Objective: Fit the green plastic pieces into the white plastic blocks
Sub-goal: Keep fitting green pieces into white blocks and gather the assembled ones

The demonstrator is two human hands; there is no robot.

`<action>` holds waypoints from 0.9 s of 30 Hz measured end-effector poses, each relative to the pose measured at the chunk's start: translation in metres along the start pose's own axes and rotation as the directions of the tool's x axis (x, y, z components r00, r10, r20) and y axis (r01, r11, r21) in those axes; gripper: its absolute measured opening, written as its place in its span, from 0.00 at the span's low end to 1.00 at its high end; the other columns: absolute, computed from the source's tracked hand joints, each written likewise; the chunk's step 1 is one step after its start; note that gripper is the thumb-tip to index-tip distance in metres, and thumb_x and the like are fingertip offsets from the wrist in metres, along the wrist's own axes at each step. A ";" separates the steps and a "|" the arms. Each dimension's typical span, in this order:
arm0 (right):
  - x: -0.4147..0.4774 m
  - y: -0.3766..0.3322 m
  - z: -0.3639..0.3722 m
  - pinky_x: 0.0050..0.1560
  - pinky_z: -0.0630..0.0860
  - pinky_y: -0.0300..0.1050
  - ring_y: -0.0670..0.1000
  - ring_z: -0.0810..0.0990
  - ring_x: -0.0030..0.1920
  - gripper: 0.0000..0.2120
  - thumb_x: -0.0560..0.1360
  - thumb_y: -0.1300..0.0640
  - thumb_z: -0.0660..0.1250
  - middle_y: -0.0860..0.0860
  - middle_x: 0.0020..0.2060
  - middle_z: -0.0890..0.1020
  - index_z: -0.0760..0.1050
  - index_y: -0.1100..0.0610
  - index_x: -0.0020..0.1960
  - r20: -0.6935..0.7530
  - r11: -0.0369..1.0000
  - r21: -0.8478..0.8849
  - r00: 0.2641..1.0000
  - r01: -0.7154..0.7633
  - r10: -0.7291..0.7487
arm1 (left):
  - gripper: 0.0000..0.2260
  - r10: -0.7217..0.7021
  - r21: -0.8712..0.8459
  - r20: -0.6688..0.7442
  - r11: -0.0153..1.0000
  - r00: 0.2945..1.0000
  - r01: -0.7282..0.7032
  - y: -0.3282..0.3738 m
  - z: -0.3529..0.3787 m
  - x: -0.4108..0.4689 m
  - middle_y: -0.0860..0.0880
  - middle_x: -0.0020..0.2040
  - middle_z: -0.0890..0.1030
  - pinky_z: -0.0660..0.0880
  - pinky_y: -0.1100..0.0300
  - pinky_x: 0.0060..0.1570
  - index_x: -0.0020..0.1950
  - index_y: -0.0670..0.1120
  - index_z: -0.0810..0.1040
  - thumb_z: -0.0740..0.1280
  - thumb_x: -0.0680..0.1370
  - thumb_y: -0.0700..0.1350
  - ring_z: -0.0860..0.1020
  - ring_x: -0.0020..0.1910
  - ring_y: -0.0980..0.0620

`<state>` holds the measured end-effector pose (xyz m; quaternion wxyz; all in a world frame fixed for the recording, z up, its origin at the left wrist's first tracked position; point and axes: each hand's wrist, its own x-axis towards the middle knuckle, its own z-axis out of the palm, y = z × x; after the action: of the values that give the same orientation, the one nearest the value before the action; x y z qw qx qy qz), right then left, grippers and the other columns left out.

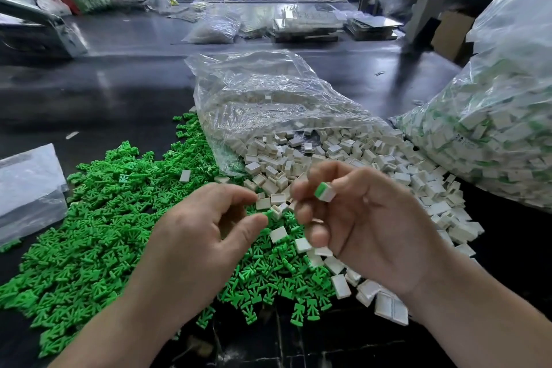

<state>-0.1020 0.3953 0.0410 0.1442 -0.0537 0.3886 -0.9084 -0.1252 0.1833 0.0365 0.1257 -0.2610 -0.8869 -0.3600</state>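
Bench: a dark, glossy workbench (119,92) under a grey metal rack, with blurred clutter beyond.

Right of my right hand sat a bulging bag (493,134) of white-and-green parts. Beyond both hands a crinkled clear bag (268,98) lay open, spilling white blocks (343,152): small, hollow, square-edged, matte. To the left of my hands and beneath them spread the green pieces (98,218): flat, fan-ribbed, stemmed, hard bright plastic.

My right hand (373,227) was raised above the heaps, its fingertips pinching one block (325,192) with a green edge showing at its open end. My left hand (203,233) hung just beside it, fingers loosely curled, thumb and forefinger apart, nothing in them.

Judgement: the insert looked nearly seated. To finish well, I should hold the green square to the slot and press along the block's axis until flush. Rigid plastic should snap rather than bend. The smooth faces may slip, so I should grip the sides.
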 end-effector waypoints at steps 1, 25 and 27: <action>0.000 -0.004 -0.001 0.27 0.76 0.41 0.51 0.77 0.34 0.07 0.67 0.63 0.67 0.57 0.41 0.80 0.80 0.58 0.43 -0.054 1.000 -0.008 0.998 0.012 -0.013 | 0.19 -0.013 0.108 0.052 0.994 0.999 0.007 -0.003 0.001 0.000 0.63 0.43 0.77 0.71 0.71 0.36 0.56 0.55 0.79 0.61 0.73 0.65 0.77 0.41 0.65; 0.008 0.022 0.010 0.43 0.62 0.48 0.50 0.71 0.43 0.10 0.81 0.44 0.61 0.44 0.47 0.75 0.61 0.45 0.48 -0.063 -0.501 -0.860 0.994 -0.098 -0.085 | 0.07 -0.023 0.333 0.167 0.942 0.986 -0.034 -0.010 0.024 0.004 0.60 0.41 0.74 0.71 0.62 0.41 0.51 0.57 0.82 0.70 0.75 0.55 0.74 0.39 0.59; 0.007 0.022 0.010 0.42 0.63 0.47 0.50 0.73 0.43 0.09 0.80 0.44 0.62 0.44 0.45 0.75 0.63 0.45 0.47 -0.061 -0.483 -0.870 0.993 -0.101 -0.097 | 0.05 -0.023 0.321 0.156 0.946 0.987 -0.029 -0.010 0.025 0.005 0.59 0.40 0.74 0.69 0.62 0.40 0.49 0.56 0.82 0.70 0.75 0.54 0.74 0.39 0.58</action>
<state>-0.1022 0.3720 0.0320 0.0061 -0.0985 0.9870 -0.1268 -0.1359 0.1965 0.0151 0.0966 -0.2661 -0.9405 -0.1880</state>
